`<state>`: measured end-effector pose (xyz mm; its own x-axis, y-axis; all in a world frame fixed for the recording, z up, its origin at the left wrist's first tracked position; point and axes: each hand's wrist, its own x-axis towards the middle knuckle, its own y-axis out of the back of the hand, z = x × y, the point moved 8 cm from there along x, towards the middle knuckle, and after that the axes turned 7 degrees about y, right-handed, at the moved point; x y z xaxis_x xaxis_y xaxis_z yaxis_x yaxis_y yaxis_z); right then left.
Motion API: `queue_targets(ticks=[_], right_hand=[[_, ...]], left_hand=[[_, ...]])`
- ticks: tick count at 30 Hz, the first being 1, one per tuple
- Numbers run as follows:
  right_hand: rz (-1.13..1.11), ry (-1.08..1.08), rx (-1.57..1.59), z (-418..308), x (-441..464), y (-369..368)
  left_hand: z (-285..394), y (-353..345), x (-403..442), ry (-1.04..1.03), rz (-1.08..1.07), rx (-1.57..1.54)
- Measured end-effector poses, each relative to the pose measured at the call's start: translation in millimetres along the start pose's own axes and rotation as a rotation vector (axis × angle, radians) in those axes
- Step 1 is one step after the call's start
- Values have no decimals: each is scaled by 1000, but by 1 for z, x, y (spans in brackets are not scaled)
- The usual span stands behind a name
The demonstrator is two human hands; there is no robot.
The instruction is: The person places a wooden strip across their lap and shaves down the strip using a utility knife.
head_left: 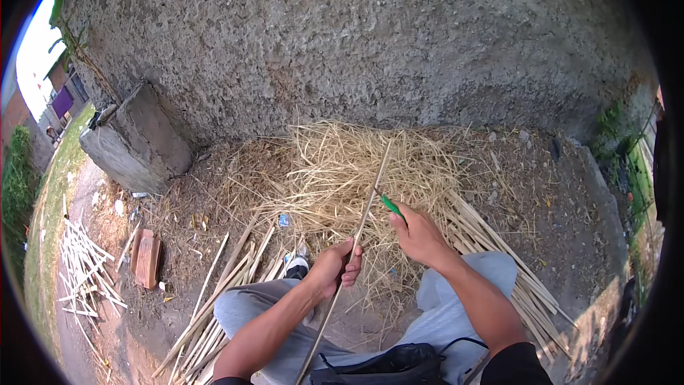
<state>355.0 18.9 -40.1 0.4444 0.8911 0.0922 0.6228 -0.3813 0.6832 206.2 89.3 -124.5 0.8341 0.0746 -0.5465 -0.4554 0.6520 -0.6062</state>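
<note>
A long thin wooden strip [370,196] runs at a slant from above the pile of shavings down between my knees. My left hand [336,267] is wrapped round its middle. In my right hand [419,234] is a green-handled knife [390,205], its dark blade against the strip above my left hand. Pale curled shavings [342,164] lie heaped on the ground beneath and beyond both hands.
Long strips [214,321] lie left of my legs, more strips [516,278] to the right. Short white sticks [85,264] and a reddish brick [146,258] are at the left. A rough wall [370,43] stands ahead, with a concrete block [139,139] beside it.
</note>
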Motion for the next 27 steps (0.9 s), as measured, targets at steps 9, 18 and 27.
queue_targets(ticks=[9, 18, 27], right_hand=[[76, 303, -145, -3, -16, -19], [42, 337, -68, 2, -13, -24], [-63, 252, -208, 10, -22, -34]], left_hand=[[-4, -9, 4, 31, -30, -51], [-7, -1, 12, 9, 151, 56], [-15, -2, 14, 0, 166, 105]])
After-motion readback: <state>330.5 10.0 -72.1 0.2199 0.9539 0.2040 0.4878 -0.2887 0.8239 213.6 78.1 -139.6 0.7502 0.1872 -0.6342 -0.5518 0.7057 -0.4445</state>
